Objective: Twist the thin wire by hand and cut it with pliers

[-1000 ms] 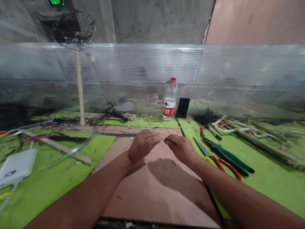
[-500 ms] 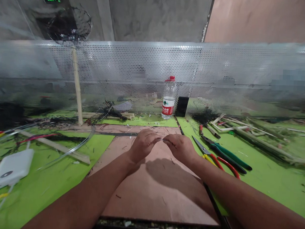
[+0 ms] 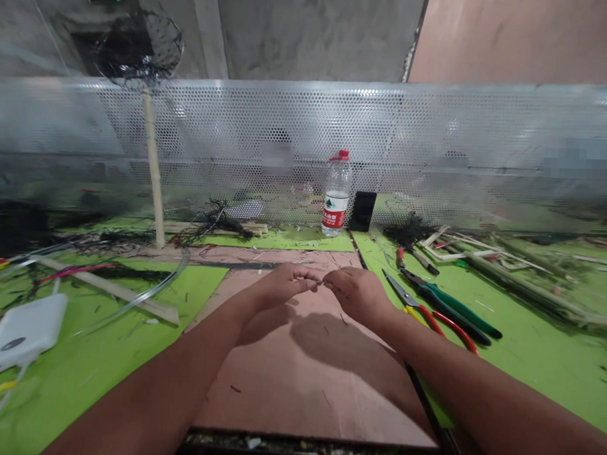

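Observation:
My left hand (image 3: 287,283) and my right hand (image 3: 354,289) meet fingertip to fingertip over the far part of the pinkish board (image 3: 298,386). Both are closed in a pinch. Between the fingertips is a small dark, thin piece (image 3: 322,282), too small to name. Right of my right hand lie red-and-yellow-handled scissors (image 3: 430,315) and green-and-black-handled pliers (image 3: 450,307). A smaller red-handled tool (image 3: 401,257) lies beyond them.
A bottle (image 3: 335,202) and a black phone-like slab (image 3: 363,211) stand at the back before a perforated metal screen (image 3: 287,121). At left are an upright stick (image 3: 154,172), a tube and a white device (image 3: 23,334). Green stalks (image 3: 525,285) lie at right.
My left hand has turned and its wrist has shifted slightly left, so its fingers show more extended. My right hand is nearly in the same place, its fingers slightly shifted.

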`<state>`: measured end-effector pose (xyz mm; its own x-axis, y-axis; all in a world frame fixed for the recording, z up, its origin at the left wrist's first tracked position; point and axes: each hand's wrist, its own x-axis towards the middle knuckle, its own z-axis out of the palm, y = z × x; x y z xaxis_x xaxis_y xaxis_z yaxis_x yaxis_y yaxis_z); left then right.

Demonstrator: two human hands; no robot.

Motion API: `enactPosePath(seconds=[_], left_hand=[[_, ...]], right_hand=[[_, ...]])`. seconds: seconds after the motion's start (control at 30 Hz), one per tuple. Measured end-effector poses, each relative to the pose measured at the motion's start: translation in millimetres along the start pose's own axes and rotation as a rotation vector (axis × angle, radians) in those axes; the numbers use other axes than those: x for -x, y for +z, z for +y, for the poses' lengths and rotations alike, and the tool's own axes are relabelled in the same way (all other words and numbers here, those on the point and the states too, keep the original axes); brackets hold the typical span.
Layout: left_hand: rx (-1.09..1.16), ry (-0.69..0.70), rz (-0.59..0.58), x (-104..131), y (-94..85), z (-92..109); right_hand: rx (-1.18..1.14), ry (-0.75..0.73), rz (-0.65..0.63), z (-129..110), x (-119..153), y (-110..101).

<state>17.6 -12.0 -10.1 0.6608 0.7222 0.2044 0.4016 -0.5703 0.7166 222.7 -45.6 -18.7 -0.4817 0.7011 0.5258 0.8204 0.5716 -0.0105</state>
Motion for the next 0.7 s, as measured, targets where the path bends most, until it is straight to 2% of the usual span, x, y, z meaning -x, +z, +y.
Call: enactPosePath(seconds=[0.2,0.33,0.47,0.6,0.7], left_hand=[[-0.310,0.348,0.284,-1.5,5.1,-6.2],[-0.354,0.332,0.382,-2.9,10.2,-8.3],[-0.384,0.311,0.376,-4.2,10.4,-7.4],[-0.385,0.350,0.334,-6.3,9.8,-8.4],[-0.412,0.329,0.286,-7.6,10.3,-7.9]], right_hand=[[-0.109,0.053,0.030,3.7,-1.2,3.8],[-0.130,0.073,0.039,4.3,-0.8,4.3],[-0.138,0.061,0.038,4.3,0.0,4.3],[-0.120,0.024,0.027,3.4,0.1,4.8],[-0.098,-0.005,0.024,2.8,-0.3,4.7]])
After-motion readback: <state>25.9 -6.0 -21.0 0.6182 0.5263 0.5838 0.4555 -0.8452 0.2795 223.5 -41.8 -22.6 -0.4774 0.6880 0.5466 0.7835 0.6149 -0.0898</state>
